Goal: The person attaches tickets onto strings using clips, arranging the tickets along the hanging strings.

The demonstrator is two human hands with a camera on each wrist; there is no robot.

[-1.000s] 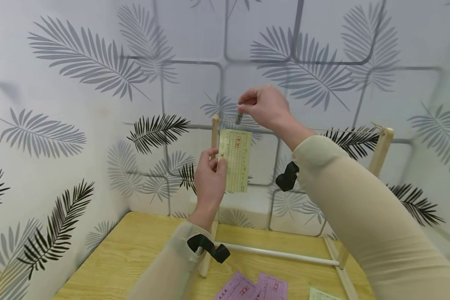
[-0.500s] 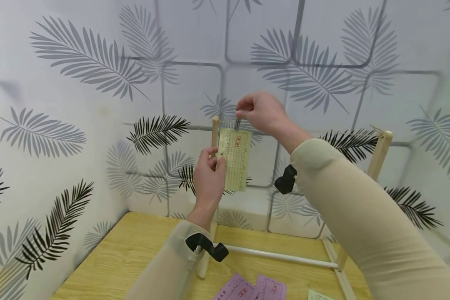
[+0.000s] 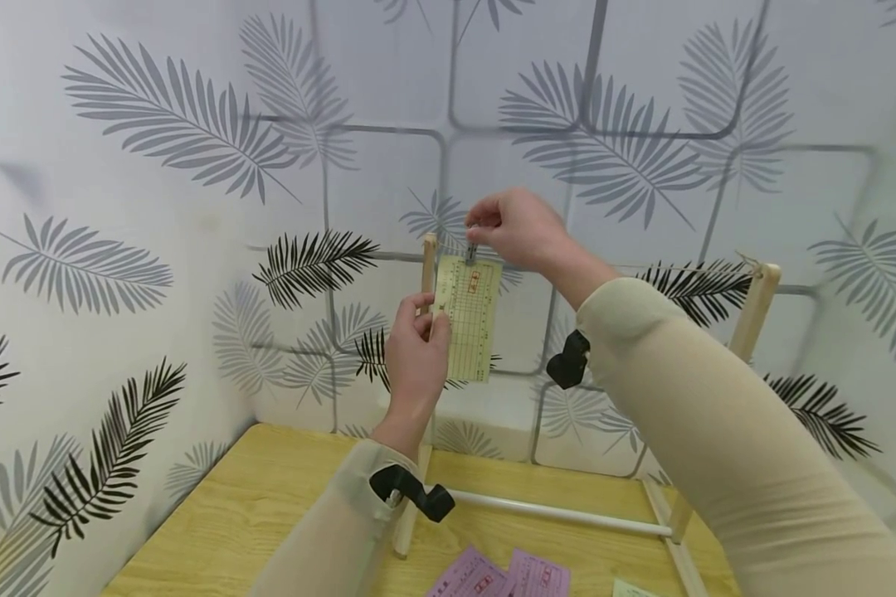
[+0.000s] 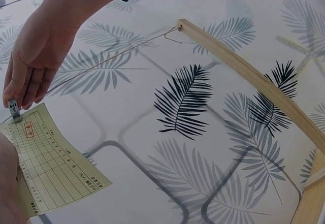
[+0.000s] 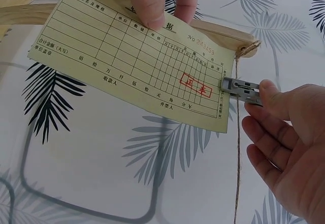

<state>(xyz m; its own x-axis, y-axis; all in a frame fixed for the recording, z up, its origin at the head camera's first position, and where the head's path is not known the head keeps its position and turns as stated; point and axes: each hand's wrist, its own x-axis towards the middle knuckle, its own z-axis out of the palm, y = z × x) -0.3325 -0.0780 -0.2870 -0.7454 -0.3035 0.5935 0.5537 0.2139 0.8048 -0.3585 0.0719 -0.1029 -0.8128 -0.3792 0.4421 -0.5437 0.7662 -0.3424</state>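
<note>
A pale yellow receipt slip [image 3: 469,323] with a printed grid and red stamp hangs upright by the string. My left hand [image 3: 418,348] pinches its left edge between thumb and fingers. Above it, my right hand [image 3: 523,228] pinches a metal clip [image 5: 244,90]. In the right wrist view the clip's front end lies over the slip's edge, at the twine [image 5: 238,148]. The left wrist view shows the clip at the slip's top edge as well, with the right hand's thumb and finger on it.
Wooden posts [image 3: 756,311] hold the string at both ends. A white rod [image 3: 560,507] joins the frame's feet on the wooden table [image 3: 269,497]. Purple slips [image 3: 539,574] and another pale slip [image 3: 630,589] lie near the front. Behind stands a leaf-patterned wall.
My right hand has come down a little with the clip, from above the slip onto its top edge. The left hand and the slip have stayed almost still.
</note>
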